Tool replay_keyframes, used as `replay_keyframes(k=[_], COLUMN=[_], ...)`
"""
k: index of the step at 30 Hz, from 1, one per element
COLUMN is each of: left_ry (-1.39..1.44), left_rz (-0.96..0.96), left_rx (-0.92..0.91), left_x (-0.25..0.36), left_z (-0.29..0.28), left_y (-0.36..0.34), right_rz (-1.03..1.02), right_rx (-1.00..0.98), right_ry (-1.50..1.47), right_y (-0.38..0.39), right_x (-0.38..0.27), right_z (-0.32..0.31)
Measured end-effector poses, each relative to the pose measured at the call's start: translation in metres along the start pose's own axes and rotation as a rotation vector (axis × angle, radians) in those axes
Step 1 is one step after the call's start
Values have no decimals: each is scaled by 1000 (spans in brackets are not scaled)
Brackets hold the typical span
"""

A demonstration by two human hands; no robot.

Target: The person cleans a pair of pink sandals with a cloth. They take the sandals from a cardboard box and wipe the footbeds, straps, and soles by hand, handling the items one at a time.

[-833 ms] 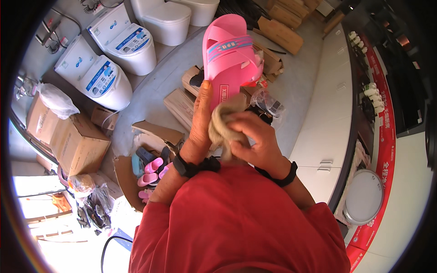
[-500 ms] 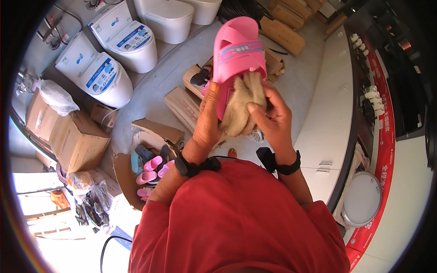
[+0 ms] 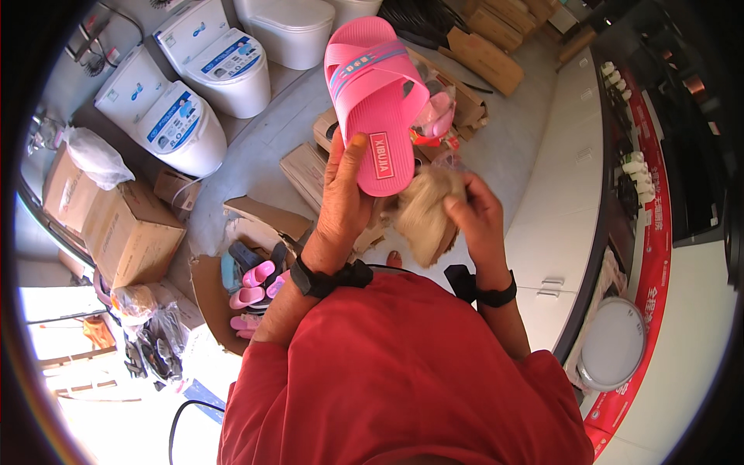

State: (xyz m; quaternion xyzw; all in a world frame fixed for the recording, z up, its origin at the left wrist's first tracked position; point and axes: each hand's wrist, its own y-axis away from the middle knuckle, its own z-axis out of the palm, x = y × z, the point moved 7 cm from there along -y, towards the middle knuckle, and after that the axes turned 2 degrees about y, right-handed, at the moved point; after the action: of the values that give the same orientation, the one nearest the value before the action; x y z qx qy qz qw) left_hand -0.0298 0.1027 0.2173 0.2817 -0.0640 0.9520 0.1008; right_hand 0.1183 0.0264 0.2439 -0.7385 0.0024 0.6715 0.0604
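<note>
A pink slide slipper [image 3: 380, 108] with crossed straps is held up, its toe pointing away from me. My left hand [image 3: 343, 186] grips it by the heel end, thumb on the footbed. Just right of the heel, my right hand [image 3: 477, 221] is closed on a tan cloth [image 3: 425, 213] that hangs loosely and looks fuzzy. The cloth is below and beside the slipper's heel; whether they touch I cannot tell. Black bands circle both my wrists.
An open carton [image 3: 213, 298] with pink and dark slippers stands at the left. Behind the held slipper, another carton [image 3: 469, 116] has pink footwear beside it. Toilets [image 3: 182, 128] line the far left, and a white cabinet [image 3: 558, 201] runs along the right.
The cloth has come out from the slipper's strap opening and moved down with my right hand. The slipper has shifted slightly left and tilted, showing its bare footbed.
</note>
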Motion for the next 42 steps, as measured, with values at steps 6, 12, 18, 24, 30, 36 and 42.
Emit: replay_keyframes(k=[6,12,18,24,30,36,42], left_ry=[26,91,-157,8,-248,-106,86], left_rz=[18,-40,82,32,-138,-28,-26], left_rx=[-9,-52,-245,-50,-45,50,162], left_x=[-10,-22,-6,23,17,13,-12], left_z=[6,10,22,-23,-32,-36,-27], left_y=[4,12,9,-11,-7,-8,-2], right_rz=[29,104,34,39,-5,-163,-186], right_rx=[72,90,87,-56,12,319,321], right_ry=[-280,-267,-128,20,-16,-278,-406], right_y=[-6,-8,-15,-14,-19,-23,-23], right_x=[10,19,6,-8,-23,-11,8], right_z=[9,20,-5,-49,-68,-72,-30])
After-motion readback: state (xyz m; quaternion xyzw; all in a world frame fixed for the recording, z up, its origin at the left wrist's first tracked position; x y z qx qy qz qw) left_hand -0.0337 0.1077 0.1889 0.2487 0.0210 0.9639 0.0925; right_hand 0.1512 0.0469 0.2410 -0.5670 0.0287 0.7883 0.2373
